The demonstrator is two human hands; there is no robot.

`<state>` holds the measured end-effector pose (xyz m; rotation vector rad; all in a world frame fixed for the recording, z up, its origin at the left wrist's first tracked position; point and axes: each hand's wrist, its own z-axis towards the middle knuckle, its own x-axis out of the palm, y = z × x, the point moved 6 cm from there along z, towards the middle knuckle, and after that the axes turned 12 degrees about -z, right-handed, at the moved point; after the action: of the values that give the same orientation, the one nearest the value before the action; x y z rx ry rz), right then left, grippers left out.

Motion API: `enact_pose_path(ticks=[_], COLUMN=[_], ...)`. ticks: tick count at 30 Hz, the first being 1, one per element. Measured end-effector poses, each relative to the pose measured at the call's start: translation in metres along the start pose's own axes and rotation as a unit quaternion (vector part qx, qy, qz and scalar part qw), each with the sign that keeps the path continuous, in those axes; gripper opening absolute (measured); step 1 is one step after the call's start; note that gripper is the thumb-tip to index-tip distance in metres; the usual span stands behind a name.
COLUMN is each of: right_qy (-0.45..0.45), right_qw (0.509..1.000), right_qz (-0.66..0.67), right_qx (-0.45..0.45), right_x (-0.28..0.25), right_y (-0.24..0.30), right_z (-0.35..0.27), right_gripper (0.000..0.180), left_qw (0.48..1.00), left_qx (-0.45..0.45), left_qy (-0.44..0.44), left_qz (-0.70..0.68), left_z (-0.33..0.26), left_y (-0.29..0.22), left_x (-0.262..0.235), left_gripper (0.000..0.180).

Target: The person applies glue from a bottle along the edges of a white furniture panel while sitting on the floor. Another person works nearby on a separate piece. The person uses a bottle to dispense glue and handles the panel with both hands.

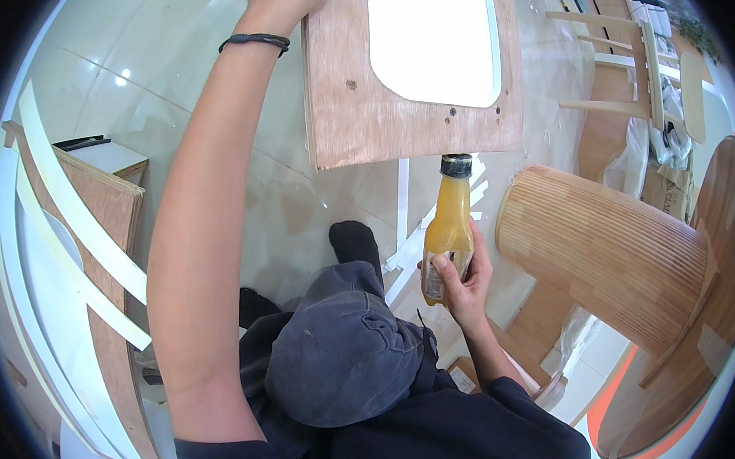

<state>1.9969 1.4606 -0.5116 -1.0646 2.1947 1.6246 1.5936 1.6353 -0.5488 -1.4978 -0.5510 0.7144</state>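
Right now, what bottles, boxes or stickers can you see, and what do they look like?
Bottle: held upright in the right hand, tall and slim, filled with yellow-orange liquid, black cap touching the lower edge of the wooden board.
Label: low on the bottle, pale, partly hidden by fingers.
Cardboard box: far right, brown, behind the ribbed wooden drum.

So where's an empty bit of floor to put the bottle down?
Bare tile floor lies to the left of the plywood panel, beyond the leaning boards. It is crowded around the ribbed wooden drum and white strips.
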Motion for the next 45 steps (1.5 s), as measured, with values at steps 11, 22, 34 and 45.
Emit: enact_pose_path(ticks=[11,22,34,45], right_qy=[0.009,0.117,-0.023,0.086], right_qw=[0.999,0.99,0.998,0.993], right_qz=[0.022,-0.079,-0.001,0.044], right_qx=[0.034,-0.006,0.058,0.07], right_x=[0.004,0.038,-0.027,0.045], right_y=[0.02,0.062,0.035,0.061], right_z=[-0.005,-0.015,-0.003,-0.02], right_gripper=[0.068,0.075,0.058,0.067], left_qw=[1.0,0.999,1.0,1.0], left_qx=[0.022,0.038,0.008,0.002], left_qy=[0.013,0.006,0.007,0.007], left_qz=[-0.016,-0.003,0.015,-0.019], left_z=[-0.001,0.008,0.021,0.011], left_y=[0.0,0.004,0.015,0.006], left_x=[-0.001,0.003,0.007,0.007], left_gripper=[0.061,0.064,0.072,0.069])
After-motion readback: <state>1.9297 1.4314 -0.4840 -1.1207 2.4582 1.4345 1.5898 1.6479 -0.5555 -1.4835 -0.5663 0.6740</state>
